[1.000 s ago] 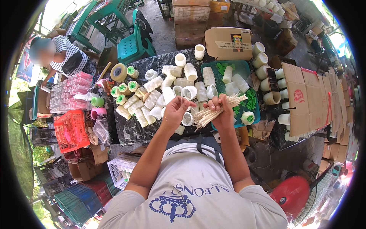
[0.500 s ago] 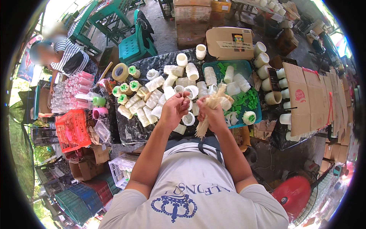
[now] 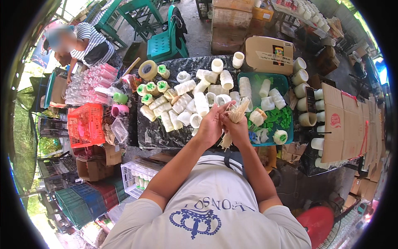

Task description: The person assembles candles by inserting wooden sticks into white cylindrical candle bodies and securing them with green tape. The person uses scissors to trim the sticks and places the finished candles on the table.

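The right hand [image 3: 235, 129] is doing the gripping here, its fingers curling snugly around the middle of a bundle of thin pale sticks [image 3: 238, 112]. The bundle's long axis is slanting: one end is poking out beyond the fingers, away from the body, the other is jutting below them toward the shirt. The left hand [image 3: 210, 124] is sitting just left of the bundle, fingertips pointing at its far end; whether they're pinching a stick, I'm not able to tell. Whitish cups [image 3: 201, 103] are lying beyond the left fingers.
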`<state>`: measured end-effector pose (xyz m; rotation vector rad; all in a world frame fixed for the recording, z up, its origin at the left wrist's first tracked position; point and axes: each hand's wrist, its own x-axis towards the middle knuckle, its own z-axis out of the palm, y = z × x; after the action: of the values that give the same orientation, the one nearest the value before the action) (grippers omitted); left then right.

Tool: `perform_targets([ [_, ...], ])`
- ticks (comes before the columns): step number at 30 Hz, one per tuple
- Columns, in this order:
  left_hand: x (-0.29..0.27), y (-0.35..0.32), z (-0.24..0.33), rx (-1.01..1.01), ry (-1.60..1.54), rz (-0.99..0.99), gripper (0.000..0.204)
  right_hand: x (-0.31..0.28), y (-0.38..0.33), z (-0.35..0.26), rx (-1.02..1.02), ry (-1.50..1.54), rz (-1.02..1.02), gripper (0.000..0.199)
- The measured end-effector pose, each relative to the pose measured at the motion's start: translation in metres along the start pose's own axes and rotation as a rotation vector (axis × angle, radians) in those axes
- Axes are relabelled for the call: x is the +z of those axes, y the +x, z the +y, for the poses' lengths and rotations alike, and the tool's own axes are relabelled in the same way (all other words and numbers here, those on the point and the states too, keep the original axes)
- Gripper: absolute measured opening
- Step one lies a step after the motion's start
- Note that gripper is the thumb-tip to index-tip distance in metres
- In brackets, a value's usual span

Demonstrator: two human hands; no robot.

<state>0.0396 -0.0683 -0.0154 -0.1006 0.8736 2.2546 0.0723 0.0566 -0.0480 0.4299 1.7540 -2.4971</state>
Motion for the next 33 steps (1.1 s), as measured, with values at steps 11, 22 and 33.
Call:
perform_targets([
  [11, -0.017, -0.009, -0.042, 0.074, 0.572, 0.115, 0.078, -0.002, 0.007, 0.007, -0.141, 0.069, 0.097, 0.02],
  [22, -0.071, 0.003, -0.069, 0.164, 0.668, -0.055, 0.074, 0.002, 0.004, 0.003, -0.162, 0.334, 0.142, 0.021],
  [33, -0.043, -0.012, -0.033, -0.038, -0.555, 0.077, 0.081, 0.048, -0.011, -0.009, -0.358, 0.337, 0.076, 0.02],
])
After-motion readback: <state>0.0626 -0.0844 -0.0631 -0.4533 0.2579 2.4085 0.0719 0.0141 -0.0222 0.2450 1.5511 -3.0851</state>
